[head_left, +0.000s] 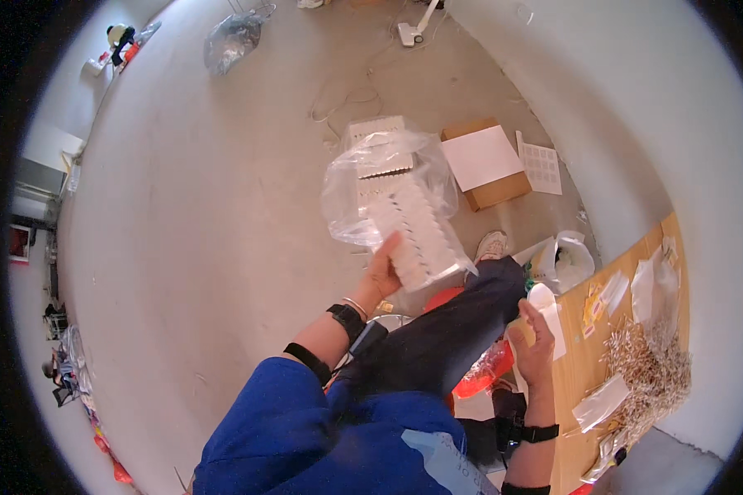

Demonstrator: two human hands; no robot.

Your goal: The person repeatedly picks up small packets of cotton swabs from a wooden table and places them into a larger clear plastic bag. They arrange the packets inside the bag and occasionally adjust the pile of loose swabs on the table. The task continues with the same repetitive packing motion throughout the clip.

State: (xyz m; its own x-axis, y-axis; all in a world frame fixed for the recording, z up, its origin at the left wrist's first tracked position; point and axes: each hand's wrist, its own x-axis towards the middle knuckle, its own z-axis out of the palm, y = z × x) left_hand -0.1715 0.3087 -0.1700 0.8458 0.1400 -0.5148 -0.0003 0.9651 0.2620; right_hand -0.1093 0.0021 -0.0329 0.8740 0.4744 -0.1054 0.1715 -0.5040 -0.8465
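Observation:
My left hand (378,276) grips the near left edge of a white, flat pack (418,237) with wavy edges and rows of small dark marks. The pack tilts above the floor, overlapping a clear plastic bag (338,198) that holds more white stacks (377,128) of the same look. Over the left edge of the wooden table, my right hand (534,345) is raised with thumb and fingers apart, and nothing shows in it. Just behind its fingertips lies a white paper piece (543,294) with a rounded top.
On the table (574,363) lie a heap of thin brownish strands (648,363), clear plastic sleeves (654,289) and yellow packets (594,305). A cardboard box (495,194) with white paper on top stands by the right wall. A red basin (483,375) sits beside my leg.

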